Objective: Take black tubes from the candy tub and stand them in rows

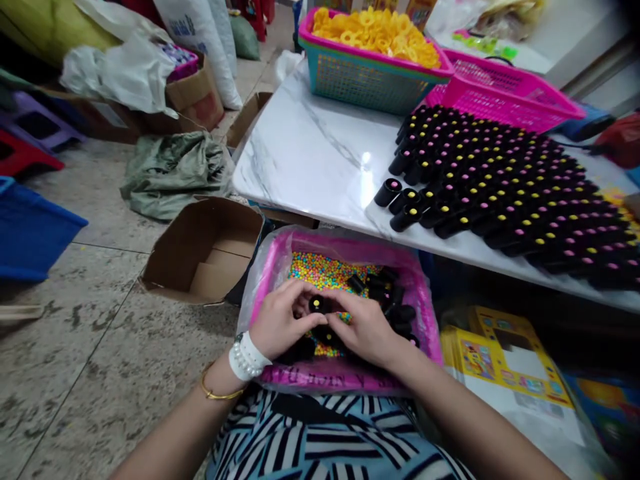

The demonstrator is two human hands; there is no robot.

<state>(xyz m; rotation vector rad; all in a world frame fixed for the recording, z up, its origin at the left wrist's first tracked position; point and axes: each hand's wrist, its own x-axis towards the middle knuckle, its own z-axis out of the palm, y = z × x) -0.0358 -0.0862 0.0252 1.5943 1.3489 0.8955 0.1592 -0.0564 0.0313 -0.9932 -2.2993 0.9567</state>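
Observation:
Over a pink basket [433, 320] lined with clear plastic, my left hand [285, 317] and my right hand [363, 327] meet around a small black cylinder [317, 305] with a yellow dot in its top. Fingers of both hands curl about it, thumbs toward me; part of the cylinder is hidden. Below lie many small coloured beads [320, 267], yellow, blue, pink and orange. More loose black cylinders [400, 313] lie tumbled at the right side of the basket. A white band and a beaded bracelet circle my left wrist.
On the white marbled table [310, 160] stand rows of black cylinders [490, 187] with pink or yellow dots. Behind them are a basket of yellow-orange plastic pieces [375, 33] and a pink basket [510, 90]. An open cardboard box [200, 253] sits left; yellow printed boxes [505, 353] lie right.

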